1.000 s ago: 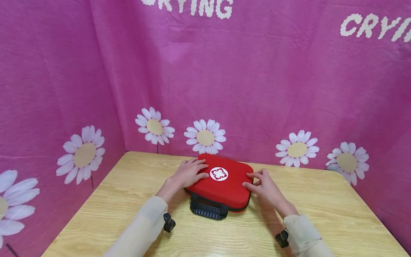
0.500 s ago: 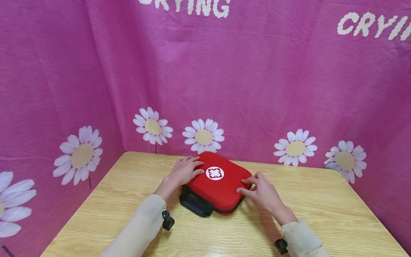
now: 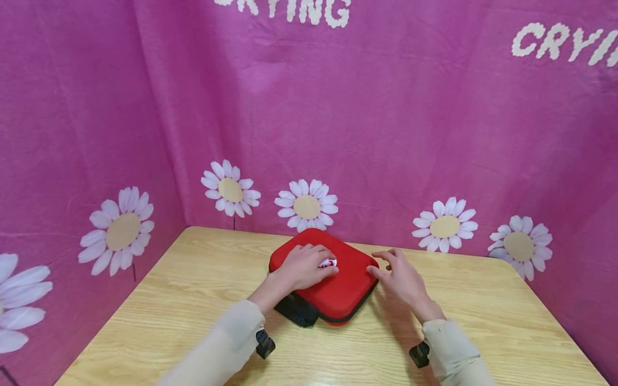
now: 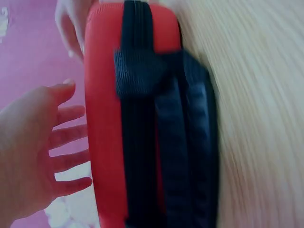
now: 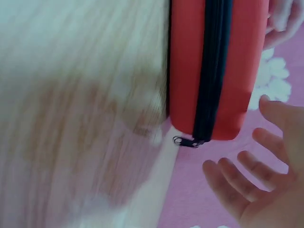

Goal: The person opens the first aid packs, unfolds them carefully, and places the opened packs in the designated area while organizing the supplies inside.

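Note:
A red first-aid case (image 3: 347, 292) lies closed on the wooden table, turned at an angle. Its black carry handle (image 3: 296, 311) points to the front left, and a black zipper (image 4: 137, 118) runs round its side. The left hand (image 3: 304, 266) is over the lid with relaxed fingers, partly covering the white emblem (image 3: 329, 262). By the right corner of the case, the right hand (image 3: 403, 276) has its fingers spread and bent slightly, thumb at the edge. In the right wrist view, a zipper pull (image 5: 187, 141) hangs at the case's corner, near the right fingertips.
The wooden table (image 3: 188, 305) extends around the case. Pink cloth (image 3: 376, 134) printed with white daisies and lettering hangs behind and at the sides. Each sleeve cuff carries a small black device, one on the left (image 3: 265, 343) and one on the right (image 3: 419, 354).
The case has turned so its handle swung to the left. The left hand has moved from the left edge onto the emblem. The right hand has loosened and drawn slightly off the corner.

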{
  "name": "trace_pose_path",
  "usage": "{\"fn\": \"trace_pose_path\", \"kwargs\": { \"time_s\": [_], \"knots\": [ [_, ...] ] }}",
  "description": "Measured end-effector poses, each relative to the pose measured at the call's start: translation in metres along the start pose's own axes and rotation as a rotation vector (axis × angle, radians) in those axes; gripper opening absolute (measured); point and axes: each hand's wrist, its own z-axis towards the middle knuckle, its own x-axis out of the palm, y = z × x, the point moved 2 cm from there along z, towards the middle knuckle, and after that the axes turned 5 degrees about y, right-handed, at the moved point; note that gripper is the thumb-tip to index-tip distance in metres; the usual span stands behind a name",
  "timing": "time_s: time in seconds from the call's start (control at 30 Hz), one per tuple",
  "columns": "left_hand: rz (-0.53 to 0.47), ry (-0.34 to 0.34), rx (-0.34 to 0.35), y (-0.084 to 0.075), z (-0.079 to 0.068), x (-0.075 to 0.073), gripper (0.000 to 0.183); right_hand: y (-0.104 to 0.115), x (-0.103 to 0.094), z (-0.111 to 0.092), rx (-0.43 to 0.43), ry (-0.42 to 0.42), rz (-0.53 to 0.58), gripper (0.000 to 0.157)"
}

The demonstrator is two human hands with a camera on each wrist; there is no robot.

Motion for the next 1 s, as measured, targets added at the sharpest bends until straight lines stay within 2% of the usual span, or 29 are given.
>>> {"fn": "trace_pose_path", "kwargs": {
  "time_s": [0.13, 0.27, 0.43, 0.63, 0.83, 1.0],
  "knots": [
    [0.032, 0.043, 0.028, -0.02, 0.007, 0.006, 0.056, -0.007, 0.003, 0.01, -0.027, 0.058, 0.087, 0.046],
    [0.054, 0.069, 0.024, -0.028, 0.011, 0.018, 0.067, -0.009, 0.006, 0.011, -0.011, 0.11, 0.156, 0.046],
    [0.052, 0.074, 0.009, -0.03, 0.014, 0.027, 0.071, -0.008, 0.01, 0.006, 0.011, 0.092, 0.187, 0.044],
    [0.008, 0.101, -0.012, -0.031, 0.014, 0.029, 0.076, -0.004, 0.015, 0.001, 0.034, 0.069, 0.208, 0.04],
    [0.027, 0.086, -0.016, -0.03, 0.014, 0.034, 0.077, -0.001, 0.015, -0.001, -0.011, 0.039, 0.207, 0.038],
    [0.025, 0.073, -0.012, -0.029, 0.014, 0.037, 0.077, -0.012, 0.015, -0.006, -0.062, 0.035, 0.202, 0.038]
  ]
}}
